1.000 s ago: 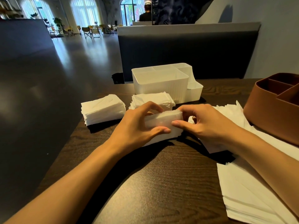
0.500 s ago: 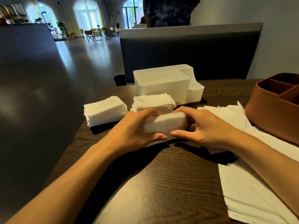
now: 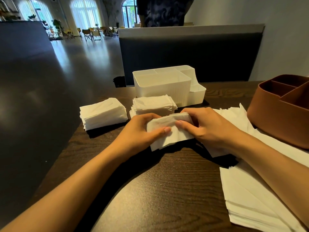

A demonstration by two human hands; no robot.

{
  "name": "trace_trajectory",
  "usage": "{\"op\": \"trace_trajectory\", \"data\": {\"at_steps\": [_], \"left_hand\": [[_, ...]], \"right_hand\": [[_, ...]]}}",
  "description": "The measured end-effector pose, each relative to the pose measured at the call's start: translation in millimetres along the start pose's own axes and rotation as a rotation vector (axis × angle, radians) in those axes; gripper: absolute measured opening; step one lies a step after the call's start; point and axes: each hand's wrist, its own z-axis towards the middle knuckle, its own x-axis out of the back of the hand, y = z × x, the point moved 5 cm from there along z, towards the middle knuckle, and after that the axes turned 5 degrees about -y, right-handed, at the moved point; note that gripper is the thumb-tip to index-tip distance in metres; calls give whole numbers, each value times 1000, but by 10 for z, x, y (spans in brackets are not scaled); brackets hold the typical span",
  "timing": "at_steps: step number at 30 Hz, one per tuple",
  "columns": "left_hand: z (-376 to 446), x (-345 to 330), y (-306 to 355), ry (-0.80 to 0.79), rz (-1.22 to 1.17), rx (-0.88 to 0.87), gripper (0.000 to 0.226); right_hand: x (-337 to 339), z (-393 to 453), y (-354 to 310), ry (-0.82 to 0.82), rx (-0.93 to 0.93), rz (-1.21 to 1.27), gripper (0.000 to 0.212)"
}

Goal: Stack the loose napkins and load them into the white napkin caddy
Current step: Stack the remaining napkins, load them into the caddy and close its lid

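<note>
Squaring up a napkin bundle (image 3: 168,131) just above the desk (image 3: 167,190).
Gripping it with both hands, left (image 3: 140,131) and right (image 3: 207,129); next: lifting into empty white caddy (image 3: 163,84) behind.

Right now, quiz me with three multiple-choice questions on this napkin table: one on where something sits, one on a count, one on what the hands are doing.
1. Where is the brown caddy?
A. At the table's right edge
B. Left of the napkin stacks
C. Inside the white caddy

2. How many tidy folded stacks lie in front of the white caddy, apart from the held one?
A. None
B. Two
C. Five

3. The napkin bundle is:
A. In the white caddy
B. Lying untouched
C. Held in both hands

Answers: 1 A, it sits far right. 2 B, left stack and middle stack. 3 C, left hand and right hand grip it.
</note>
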Motion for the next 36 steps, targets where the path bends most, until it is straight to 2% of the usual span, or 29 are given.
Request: {"op": "trace_trajectory", "data": {"at_steps": [4,9,12,16,19,23,26,31,34,36], "left_hand": [[-33,15,-27,-36,-88,61,30],[-60,1,23,-109,18,86,24],[-96,-10,94,-118,-94,135,22],[-98,89,129,-72,-215,181,26],[-60,182,106,-37,-363,247,35],[-84,154,160,-126,-512,284,47],[-98,183,187,-175,-467,269,41],[-113,396,168,-18,-325,268,46],[-107,466,203,53,-151,208,37],[-102,478,231,79,-132,165,30]], "right_hand": [[22,-11,9,7,-24,113,31],[-45,-30,53,-88,-89,185,27],[-12,-20,9,-47,-89,219,25],[59,-24,13,67,-96,464,35],[53,-25,19,55,-113,655,41],[46,-30,-66,35,-42,701,23],[44,-35,-110,40,-23,692,14],[17,-24,-192,73,22,597,25],[21,-19,-197,74,30,573,29],[31,-35,-206,73,43,540,29]]}}
